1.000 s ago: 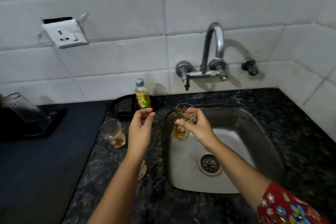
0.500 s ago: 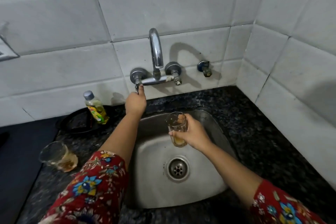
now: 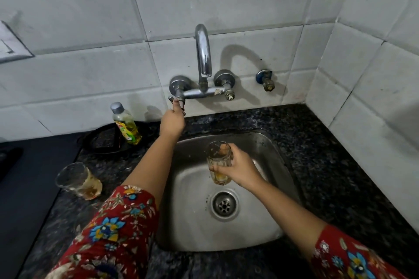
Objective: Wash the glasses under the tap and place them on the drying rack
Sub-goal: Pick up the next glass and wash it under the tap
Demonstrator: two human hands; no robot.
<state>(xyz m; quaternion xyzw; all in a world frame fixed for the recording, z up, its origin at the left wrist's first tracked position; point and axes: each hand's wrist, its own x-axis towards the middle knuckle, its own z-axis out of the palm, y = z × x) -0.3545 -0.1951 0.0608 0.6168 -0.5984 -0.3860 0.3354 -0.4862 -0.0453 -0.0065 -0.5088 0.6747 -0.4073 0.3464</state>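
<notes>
Ribbed glass (image 3: 218,165), amber dregs, centre: gripped in right hand (image 3: 241,171) over steel sink (image 3: 260,222). Chrome tap lever (image 3: 179,101): gripped by left hand (image 3: 172,122).

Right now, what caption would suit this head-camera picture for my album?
Left hand grips the tap handle while right hand holds a dirty glass over the sink.

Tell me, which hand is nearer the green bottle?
Left. The left hand grips the tap handle, just right of the bottle. The right hand holds a glass over the sink, farther right.
</notes>
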